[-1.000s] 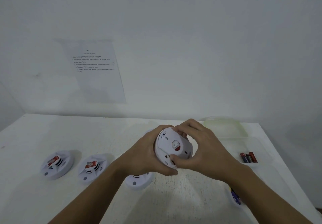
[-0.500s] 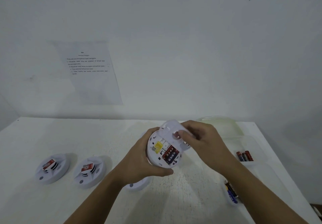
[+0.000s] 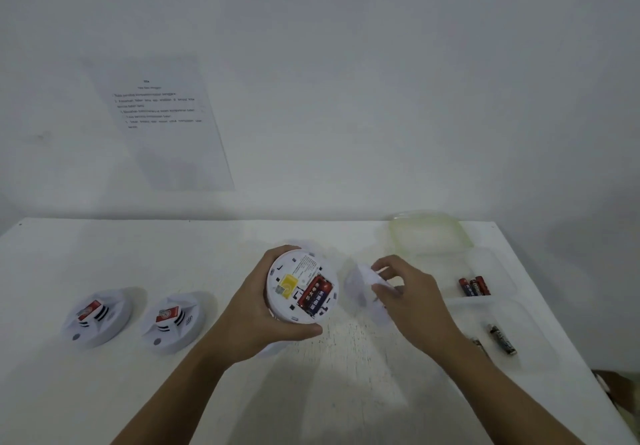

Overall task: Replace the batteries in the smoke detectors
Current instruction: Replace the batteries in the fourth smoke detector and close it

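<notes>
Hands first: we see the left hand (image 3: 256, 309) curled round a white detector (image 3: 282, 306), held above the bench (image 3: 207, 254) with its open back facing us. In its compartment lie red-and-blue fitted batteries (image 3: 317, 294), side by side, next to a yellow label (image 3: 288, 283). We cannot count them for certain. The right hand (image 3: 412, 299) is just beside the detector but apart from it, and its fingers pinch a white cover (image 3: 360, 292), which is blurred.

Along the bench's right side we find the containers. At the back stands a yellowish tub (image 3: 429, 233); we cannot tell whether it is a box or a lid. In front of it sits a clear tray (image 3: 498, 268) with three batteries (image 3: 474, 287), red and blue, lying together near its middle. Nearer to us a second tray (image 3: 533, 344), also clear, holds a dark battery (image 3: 502, 339) and another battery (image 3: 479, 343) partly hidden by the right forearm.

At the bench's left we see two more, an outer detector (image 3: 97, 316) and an inner detector (image 3: 173, 318), face up and close together, each with a red tag. A printed sheet (image 3: 166, 122) hangs on the wall behind.
</notes>
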